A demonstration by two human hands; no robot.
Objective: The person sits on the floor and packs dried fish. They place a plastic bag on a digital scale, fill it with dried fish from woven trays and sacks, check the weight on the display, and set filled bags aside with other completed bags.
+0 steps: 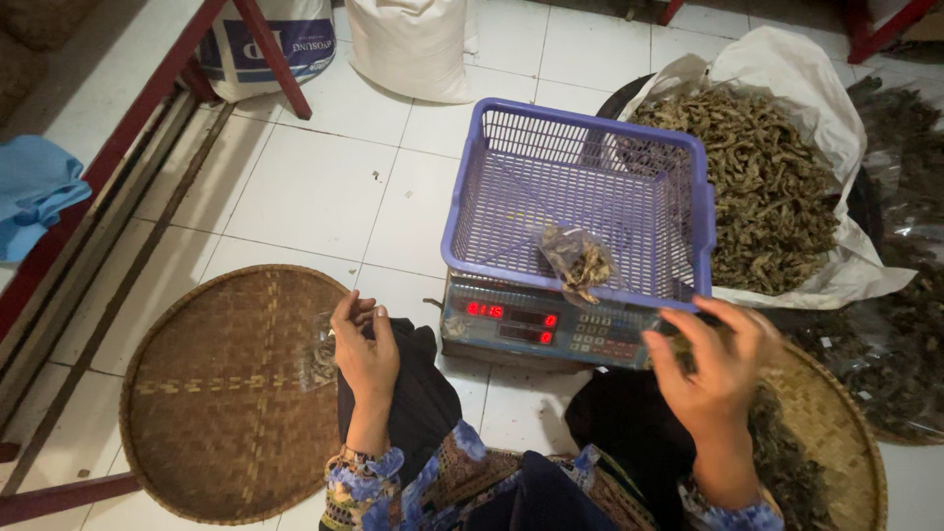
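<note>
My left hand [362,346] hangs over my knee, fingers curled on a small clear plastic bag [321,356] of dried bits above the round woven tray [211,393]. My right hand [710,366] is raised in front of the digital scale [536,326], its fingers pinched on some dried brown pieces. A purple plastic basket [575,197] sits on the scale, with a small clear bag of dried herb [578,262] lying inside it.
A big white sack [821,113] opened flat holds a heap of dried roots [762,187] at the right. A second woven tray [836,438] with dark herb lies under my right arm. White sacks [408,44] and red metal frame legs [270,54] stand at the back.
</note>
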